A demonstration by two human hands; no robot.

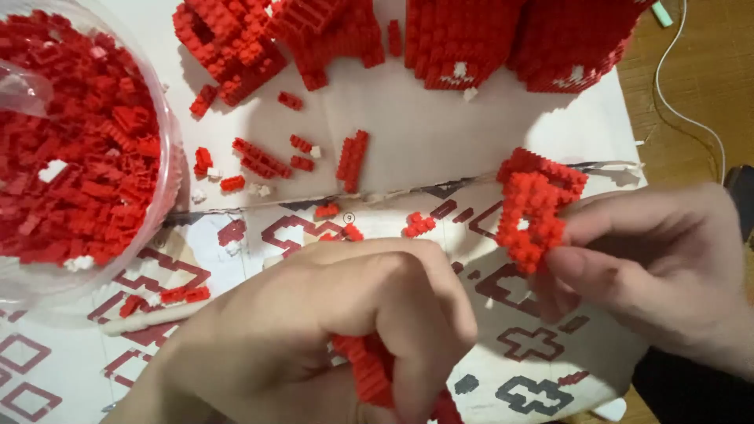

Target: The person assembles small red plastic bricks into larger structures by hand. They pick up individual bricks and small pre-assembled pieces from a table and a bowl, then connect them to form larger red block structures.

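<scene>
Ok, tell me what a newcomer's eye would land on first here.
Red everywhere: a clear plastic tub heaped with tiny red building bricks at upper left, and big red brick-built blocks along the top. Nearer, the right hand pinches a small red brick assembly; the left hand grips another red piece.

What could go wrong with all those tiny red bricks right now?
1. The right hand pinches the small red brick assembly only at its edge, so it might snap apart or drop.
2. Loose red bricks lie scattered on the white paper; a sleeve might sweep some away.
3. The clear bowl of bricks sits close to the left hand, so a bump might spill it.
</scene>
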